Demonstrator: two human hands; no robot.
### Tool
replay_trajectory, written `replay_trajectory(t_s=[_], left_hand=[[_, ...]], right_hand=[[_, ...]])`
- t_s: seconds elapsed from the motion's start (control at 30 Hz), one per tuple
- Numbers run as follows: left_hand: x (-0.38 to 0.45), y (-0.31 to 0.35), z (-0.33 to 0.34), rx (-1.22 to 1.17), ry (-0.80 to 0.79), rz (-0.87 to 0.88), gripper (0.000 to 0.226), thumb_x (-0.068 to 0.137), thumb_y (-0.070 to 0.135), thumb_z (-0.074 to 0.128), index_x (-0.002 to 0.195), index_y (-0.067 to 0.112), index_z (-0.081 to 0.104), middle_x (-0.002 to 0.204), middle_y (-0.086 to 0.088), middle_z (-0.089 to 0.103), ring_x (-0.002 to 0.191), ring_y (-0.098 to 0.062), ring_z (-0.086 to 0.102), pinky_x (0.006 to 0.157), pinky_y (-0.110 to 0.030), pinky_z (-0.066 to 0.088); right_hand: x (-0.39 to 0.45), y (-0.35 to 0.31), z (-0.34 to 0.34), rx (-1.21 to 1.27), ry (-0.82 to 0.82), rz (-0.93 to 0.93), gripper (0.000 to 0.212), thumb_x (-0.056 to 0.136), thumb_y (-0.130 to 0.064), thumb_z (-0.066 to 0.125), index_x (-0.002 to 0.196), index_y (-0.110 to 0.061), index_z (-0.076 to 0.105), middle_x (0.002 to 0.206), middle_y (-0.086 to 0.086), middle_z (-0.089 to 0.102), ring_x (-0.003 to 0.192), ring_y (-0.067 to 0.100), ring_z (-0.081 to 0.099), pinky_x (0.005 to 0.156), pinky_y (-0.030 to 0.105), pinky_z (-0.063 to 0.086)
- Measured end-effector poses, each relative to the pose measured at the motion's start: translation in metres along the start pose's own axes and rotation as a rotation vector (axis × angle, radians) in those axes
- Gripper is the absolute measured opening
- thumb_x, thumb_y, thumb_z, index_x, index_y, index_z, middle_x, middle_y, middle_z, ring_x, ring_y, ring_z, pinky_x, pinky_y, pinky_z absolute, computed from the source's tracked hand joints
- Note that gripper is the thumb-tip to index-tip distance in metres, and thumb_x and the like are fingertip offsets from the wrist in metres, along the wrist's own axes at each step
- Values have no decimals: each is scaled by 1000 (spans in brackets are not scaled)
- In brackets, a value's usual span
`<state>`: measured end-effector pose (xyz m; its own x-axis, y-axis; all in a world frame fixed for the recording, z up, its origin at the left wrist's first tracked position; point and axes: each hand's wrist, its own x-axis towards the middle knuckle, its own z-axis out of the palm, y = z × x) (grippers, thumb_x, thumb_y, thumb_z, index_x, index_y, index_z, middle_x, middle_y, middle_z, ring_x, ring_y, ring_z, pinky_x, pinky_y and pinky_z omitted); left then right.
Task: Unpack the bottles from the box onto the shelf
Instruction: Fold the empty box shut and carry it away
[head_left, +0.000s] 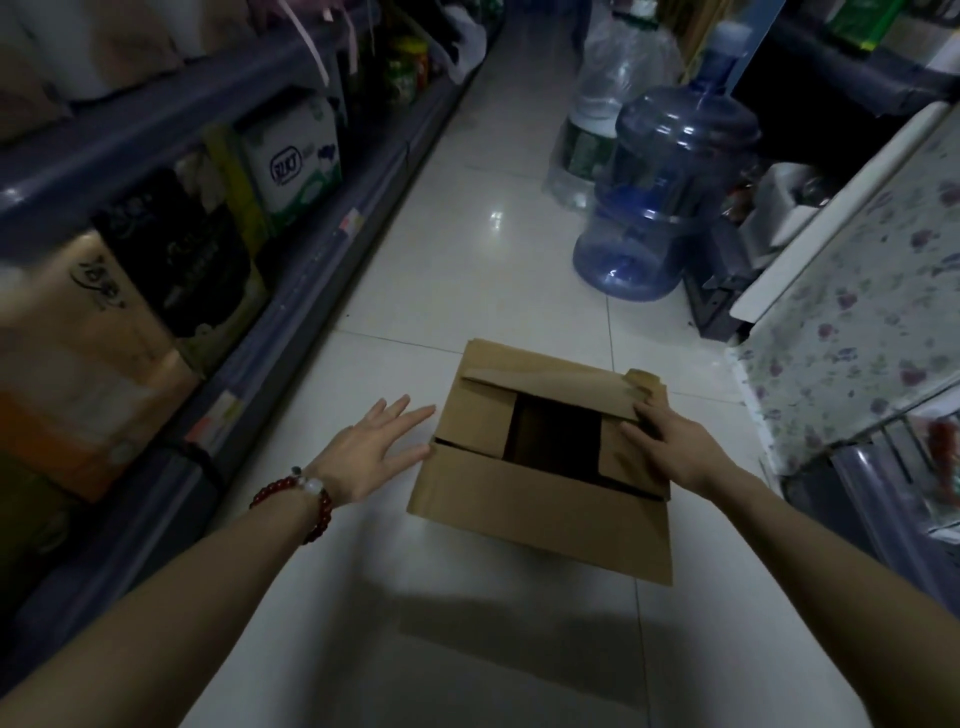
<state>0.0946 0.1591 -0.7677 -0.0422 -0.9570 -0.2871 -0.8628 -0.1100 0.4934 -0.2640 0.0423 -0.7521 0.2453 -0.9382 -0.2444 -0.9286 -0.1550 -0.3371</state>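
A brown cardboard box (540, 499) sits on the white tiled floor in the aisle. Its top flaps are partly folded in, leaving a dark opening in the middle; no bottles show inside. My left hand (371, 452), fingers straight and spread, is at the box's left side with the fingertips at its edge. My right hand (670, 447) rests on the box's right top flap, fingers reaching over the flap edge. The blue-grey shelf (291, 291) runs along the left of the aisle.
The shelf holds cartons and packs (291, 156). Two big water jugs (670, 192) stand on the floor beyond the box. A flowered cloth (852, 322) covers a unit on the right, with a wire rack below it. Open floor lies in front of the box.
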Motion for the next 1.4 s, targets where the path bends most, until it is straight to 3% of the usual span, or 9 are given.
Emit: replay_trajectory(t_s=[0.1, 0.27, 0.4, 0.6, 0.97, 1.1, 1.23, 1.3, 1.4], left_hand=[[-8, 12, 9, -91, -7, 36, 70, 86, 68, 36, 146, 51, 4, 160, 12, -5, 149, -14, -6, 119, -41, 5], [-11, 18, 30, 94, -73, 170, 110, 65, 75, 59, 144, 49, -12, 157, 15, -19, 143, -10, -17, 119, -48, 3], [-6, 19, 34, 149, -78, 198, 116, 64, 70, 67, 146, 47, -13, 158, 14, -18, 142, -10, -19, 118, -49, 1], [-4, 19, 25, 162, -54, 196, 109, 68, 72, 60, 147, 45, -9, 160, 14, -9, 147, -12, -9, 119, -46, 5], [28, 53, -24, 145, 147, 226, 83, 74, 82, 17, 147, 44, 11, 160, 11, 10, 148, -10, 2, 119, -40, 1], [61, 79, -31, 284, 225, 225, 60, 92, 58, 34, 147, 43, 14, 161, 8, 7, 149, -16, -4, 119, -45, -3], [97, 101, -18, 375, 228, 200, 61, 96, 40, 45, 148, 44, 12, 162, 4, 2, 149, -25, -8, 117, -54, -4], [111, 104, -9, 395, 194, 174, 63, 96, 38, 44, 147, 46, 9, 162, 2, -2, 148, -28, -10, 116, -56, -5], [124, 99, 0, 390, 124, 126, 58, 97, 43, 41, 147, 48, 11, 162, 3, -5, 148, -31, -12, 114, -60, -3]], right_hand=[[-1, -3, -3, 41, 2, 33, 59, 96, -52, 39, 146, -20, 39, 146, 12, 46, 127, 35, 48, 104, 39, 37], [-6, -8, 1, 49, 2, 43, 58, 96, -52, 40, 143, -19, 40, 144, 12, 47, 124, 34, 50, 102, 38, 39], [-11, -14, 1, 53, 26, 21, 55, 98, -45, 43, 144, -16, 39, 150, 10, 41, 128, 33, 47, 104, 36, 37], [-14, -9, 1, 67, 9, 38, 56, 98, -48, 40, 145, -18, 39, 150, 9, 41, 130, 32, 46, 105, 35, 35], [-8, -8, -34, 265, -134, 129, 64, 95, -61, 26, 141, -20, 45, 141, 14, 50, 125, 32, 48, 104, 34, 35], [-6, -10, -37, 267, -109, 118, 66, 93, -64, 24, 136, -21, 50, 134, 15, 55, 116, 28, 53, 101, 36, 39], [-3, -8, -27, 192, -48, 34, 69, 86, -73, 25, 134, -30, 49, 134, 6, 56, 115, 25, 56, 102, 43, 44], [3, -1, -17, 94, -13, 3, 72, 82, -77, 31, 139, -34, 42, 148, 1, 43, 129, 24, 47, 109, 54, 34], [9, 7, -2, -28, 13, 14, 73, 88, -66, 43, 148, -26, 30, 157, 0, 27, 143, 24, 27, 116, 56, 19]])
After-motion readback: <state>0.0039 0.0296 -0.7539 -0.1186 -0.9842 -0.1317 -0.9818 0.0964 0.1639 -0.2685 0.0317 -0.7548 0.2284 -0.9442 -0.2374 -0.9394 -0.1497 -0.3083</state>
